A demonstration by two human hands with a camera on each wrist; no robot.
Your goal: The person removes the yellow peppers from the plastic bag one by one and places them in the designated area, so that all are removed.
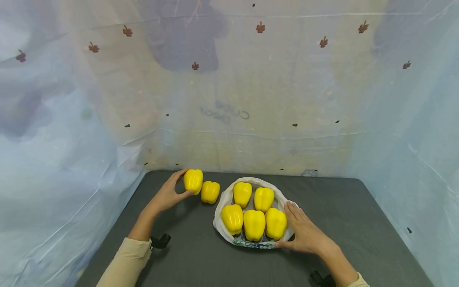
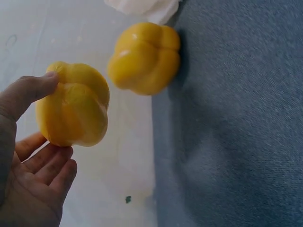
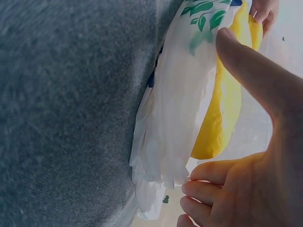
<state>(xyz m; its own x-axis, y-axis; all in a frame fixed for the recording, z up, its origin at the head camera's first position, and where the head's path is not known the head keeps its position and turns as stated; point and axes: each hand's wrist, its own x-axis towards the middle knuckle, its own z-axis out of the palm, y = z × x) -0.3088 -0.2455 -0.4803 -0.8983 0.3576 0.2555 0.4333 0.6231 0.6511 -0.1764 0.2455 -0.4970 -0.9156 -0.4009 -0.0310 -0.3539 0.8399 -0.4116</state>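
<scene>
I have the left hand (image 1: 168,196) pinching a glossy yellow, blocky bell pepper (image 1: 193,181) between thumb and fingertips, raised off the dark grey, cloth-covered table (image 1: 193,255). My right hand (image 1: 307,234) is spread wide with nothing gripped, its thumb and fingers touching the right side of a white plastic bag with green leaf print (image 3: 180,109). Just right of the held pepper I see a loose yellow bell pepper (image 1: 210,192) on the table. Inside the bag's open mouth sit five yellow bell peppers (image 1: 254,225), two behind three. Beyond hangs a pale plastic curtain (image 1: 272,95) dotted with brown leaf shapes.
</scene>
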